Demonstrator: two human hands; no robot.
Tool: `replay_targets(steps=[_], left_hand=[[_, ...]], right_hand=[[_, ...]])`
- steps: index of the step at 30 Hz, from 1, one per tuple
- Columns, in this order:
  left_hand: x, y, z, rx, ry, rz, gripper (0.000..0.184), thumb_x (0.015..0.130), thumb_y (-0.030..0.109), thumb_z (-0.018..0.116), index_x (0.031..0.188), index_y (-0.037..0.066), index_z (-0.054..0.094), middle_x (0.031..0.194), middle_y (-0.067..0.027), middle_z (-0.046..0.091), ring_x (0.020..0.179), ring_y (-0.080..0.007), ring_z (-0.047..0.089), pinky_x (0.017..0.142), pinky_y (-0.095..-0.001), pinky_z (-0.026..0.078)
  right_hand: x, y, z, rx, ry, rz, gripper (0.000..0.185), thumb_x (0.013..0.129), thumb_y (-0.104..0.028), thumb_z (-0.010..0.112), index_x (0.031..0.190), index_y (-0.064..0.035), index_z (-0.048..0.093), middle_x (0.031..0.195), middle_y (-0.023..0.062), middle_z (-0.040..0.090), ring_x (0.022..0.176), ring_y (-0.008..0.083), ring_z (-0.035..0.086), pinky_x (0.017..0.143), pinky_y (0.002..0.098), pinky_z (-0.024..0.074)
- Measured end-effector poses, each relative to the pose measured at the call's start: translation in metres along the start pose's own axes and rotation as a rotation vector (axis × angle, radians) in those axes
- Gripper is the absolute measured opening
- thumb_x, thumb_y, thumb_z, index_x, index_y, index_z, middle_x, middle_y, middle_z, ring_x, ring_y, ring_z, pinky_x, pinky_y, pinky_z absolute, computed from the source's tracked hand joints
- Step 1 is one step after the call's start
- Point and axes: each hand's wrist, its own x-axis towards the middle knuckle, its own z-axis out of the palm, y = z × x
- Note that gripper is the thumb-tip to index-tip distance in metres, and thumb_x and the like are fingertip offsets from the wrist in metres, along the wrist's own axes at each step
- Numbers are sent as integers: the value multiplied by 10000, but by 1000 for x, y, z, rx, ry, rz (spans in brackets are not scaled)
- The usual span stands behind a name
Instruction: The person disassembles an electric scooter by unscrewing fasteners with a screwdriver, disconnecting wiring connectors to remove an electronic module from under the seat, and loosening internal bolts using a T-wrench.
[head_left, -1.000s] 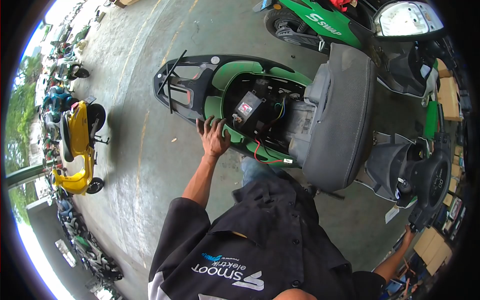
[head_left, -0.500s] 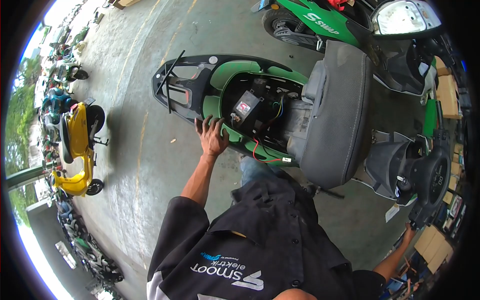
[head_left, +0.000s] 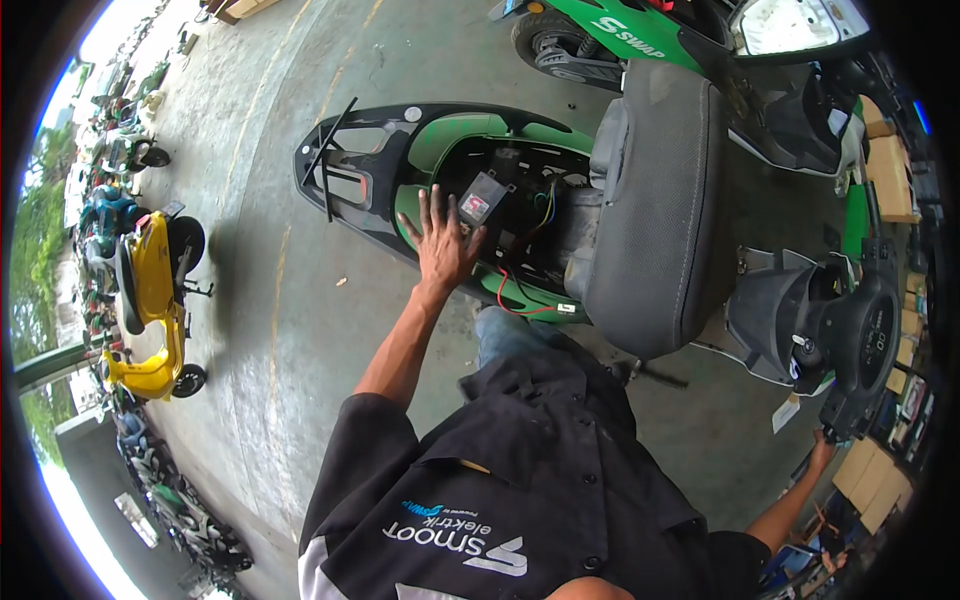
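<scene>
A green and black scooter (head_left: 455, 130) stands across the view, its tail to the left. My left hand (head_left: 443, 245) is at the near rim of its open under-seat compartment, fingers spread; I cannot tell how firmly it touches. Inside the compartment is a dark box with a red-and-white label (head_left: 484, 199), just past my fingertips, plus loose wires. A red cable with a white connector (head_left: 566, 308) hangs over the near rim. The grey seat (head_left: 655, 210) is tipped up toward the front. At the lower right, my right hand (head_left: 823, 448) is closed around the handlebar grip (head_left: 832, 425).
Another green scooter (head_left: 640, 35) is parked beyond this one. A yellow scooter (head_left: 152, 270) stands at the left, near rows of parked scooters (head_left: 180, 500). Cardboard boxes (head_left: 870, 485) line the right side.
My left hand has moved right and up along the compartment rim, and its bent fingers have straightened. The scooter appears slightly farther left and higher. My right hand stays at the handlebar.
</scene>
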Motion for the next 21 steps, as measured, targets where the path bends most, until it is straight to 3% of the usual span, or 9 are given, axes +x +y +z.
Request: replay_targets(steps=[2, 7, 10, 11, 13, 16, 17, 19, 21], left_hand=[[4, 14, 6, 63, -27, 12, 805, 927, 580, 560, 1501, 31, 429, 1642, -222, 202, 1546, -397, 71, 1158, -711, -46], [7, 47, -7, 72, -300, 435, 916, 895, 643, 575, 1576, 93, 305, 1665, -240, 96, 1549, -417, 1, 1115, -769, -39], [9, 32, 20, -179, -116, -23, 990, 894, 645, 580, 1594, 49, 212, 1663, -253, 82, 1549, -420, -2, 1133, -746, -14], [13, 30, 22, -192, -206, -152, 998, 898, 652, 571, 1594, 39, 203, 1660, -265, 70, 1548, -424, -9, 1134, -746, -4], [14, 38, 1, -9, -379, 124, 1008, 898, 659, 565, 1591, 25, 198, 1659, -273, 52, 1545, -435, -13, 1129, -752, -2], [22, 26, 18, -27, -151, 65, 1007, 890, 671, 564, 1599, 59, 196, 1655, -285, 41, 1542, -446, -15, 1122, -760, -4], [24, 27, 21, -170, -172, -158, 968, 892, 662, 567, 1613, 134, 196, 1662, -266, 45, 1544, -439, -12, 1130, -752, -6], [21, 29, 2, -44, -399, 199, 874, 906, 624, 576, 1594, 168, 287, 1671, -235, 55, 1544, -438, 2, 1133, -751, 9], [12, 39, -8, -1, -446, 329, 819, 912, 575, 602, 1570, 162, 343, 1669, -224, 87, 1545, -428, 31, 1143, -739, 22]], right_hand=[[0, -7, -3, -20, -33, 13, 498, 760, -293, 715, 1128, 33, 637, 1058, 117, 660, 984, 270, 580, 979, 378, 418], [5, 10, 2, 22, -41, 32, 509, 763, -288, 709, 1152, 31, 631, 1104, 128, 658, 1030, 279, 583, 989, 380, 416], [2, 9, 0, -9, -51, 78, 549, 756, -296, 716, 1189, 28, 622, 1137, 144, 656, 1065, 295, 584, 1000, 385, 412], [3, 10, -1, -35, -50, 80, 568, 752, -308, 719, 1201, 26, 617, 1137, 148, 656, 1067, 302, 585, 1002, 388, 411], [3, 0, -1, -57, -56, 79, 587, 749, -319, 722, 1213, 24, 613, 1137, 152, 655, 1069, 309, 585, 1005, 391, 410], [-8, -15, 2, -52, -27, 76, 620, 744, -345, 727, 1227, 26, 612, 1159, 164, 663, 1084, 313, 596, 997, 397, 417], [-10, -16, 2, -111, -4, 96, 643, 741, -358, 729, 1240, 29, 609, 1182, 171, 666, 1100, 318, 603, 996, 401, 421], [-7, -19, -4, -172, 27, 117, 665, 738, -371, 731, 1253, 31, 607, 1205, 178, 669, 1116, 323, 610, 995, 405, 424], [-9, -22, -1, -156, -4, 156, 659, 747, -349, 734, 1272, 29, 605, 1259, 189, 664, 1163, 337, 613, 1005, 412, 426]])
